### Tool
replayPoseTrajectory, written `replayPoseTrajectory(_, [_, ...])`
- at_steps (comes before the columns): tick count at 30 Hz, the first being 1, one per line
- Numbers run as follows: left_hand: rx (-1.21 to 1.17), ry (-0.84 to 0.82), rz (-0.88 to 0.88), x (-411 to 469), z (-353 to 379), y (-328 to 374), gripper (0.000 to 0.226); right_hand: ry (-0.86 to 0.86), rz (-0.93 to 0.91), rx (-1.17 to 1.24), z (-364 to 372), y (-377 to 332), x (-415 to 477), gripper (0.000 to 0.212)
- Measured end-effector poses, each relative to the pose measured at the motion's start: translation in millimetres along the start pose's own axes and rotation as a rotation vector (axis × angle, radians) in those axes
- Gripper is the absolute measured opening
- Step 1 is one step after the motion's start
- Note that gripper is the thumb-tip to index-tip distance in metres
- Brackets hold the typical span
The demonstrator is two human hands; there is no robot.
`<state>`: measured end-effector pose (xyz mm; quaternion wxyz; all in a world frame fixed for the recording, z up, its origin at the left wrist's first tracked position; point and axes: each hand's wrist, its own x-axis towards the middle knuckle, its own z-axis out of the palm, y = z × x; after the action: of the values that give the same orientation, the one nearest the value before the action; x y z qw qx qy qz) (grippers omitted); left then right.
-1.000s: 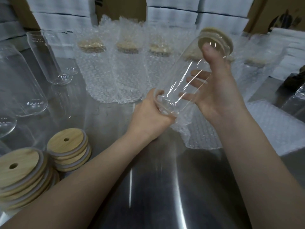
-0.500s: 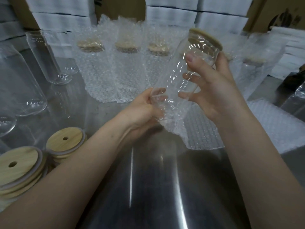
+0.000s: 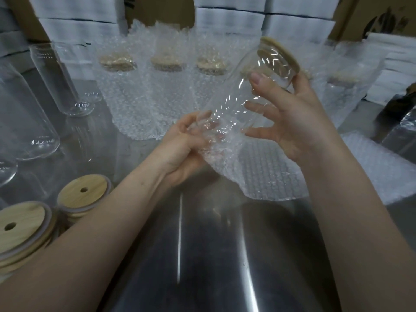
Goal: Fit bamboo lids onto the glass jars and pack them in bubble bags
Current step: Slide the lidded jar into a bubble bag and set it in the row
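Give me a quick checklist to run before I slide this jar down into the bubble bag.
1. Lid on: the bamboo lid sits on the mouth of the jar. Ok.
2. Grip on the glass: the right hand holds the upper half of the jar between thumb and fingers. Ok.
3. Bag mouth held: the left hand grips the bubble bag at the base of the jar. Ok.
4. Base inside the mouth: film and glass blur together there. Cannot tell.
5. Jar lined up: it is tilted, base towards the bag. Ok.
6. Bag untorn: cannot tell.
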<state>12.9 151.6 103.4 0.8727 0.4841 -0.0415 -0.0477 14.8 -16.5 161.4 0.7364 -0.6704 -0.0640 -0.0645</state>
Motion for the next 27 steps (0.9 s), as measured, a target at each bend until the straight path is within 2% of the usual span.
replayPoseTrajectory(4, [-0.027,-0.05,0.033,3.2,-8.1,5.1,0.06,0.057,-0.029,-0.112,0.3,4.2,1.0,0.085])
replayPoseTrajectory(9, [0.099,0.018,0.079,3.0,-1.5,-0.6,0.02,0.12,-0.07,-0.189,4.3,10.1,2.3,0.078])
replayPoseTrajectory(11, [0.167,0.052,0.163,2.7,-2.1,-5.1,0.037,0.155,-0.095,-0.186,5.1,11.7,2.9,0.076])
replayPoseTrajectory(13, [0.391,0.068,0.229,0.3,-2.5,-8.2,0.063,0.177,-0.112,-0.186,5.7,13.7,3.6,0.077])
replayPoseTrajectory(15, [0.693,0.094,0.18,-2.3,-2.0,-10.3,0.093,0.188,-0.123,-0.2,7.0,15.7,4.5,0.079])
replayPoseTrajectory(17, [0.916,0.103,0.122,-2.4,-0.9,-15.2,0.111,0.203,-0.132,-0.21,8.3,17.5,5.4,0.081])
replayPoseTrajectory(18, [0.951,0.092,0.12,-1.5,-0.3,-19.1,0.109,0.21,-0.136,-0.21,8.8,18.4,5.8,0.082])
replayPoseTrajectory(22, [0.916,0.135,0.257,1.7,0.4,-31.9,0.066,0.248,-0.166,-0.2,10.8,21.1,6.2,0.082])
replayPoseTrajectory(27, [0.936,0.154,0.439,-0.3,-0.5,-29.3,0.062,0.285,-0.194,-0.205,9.6,20.0,6.3,0.077])
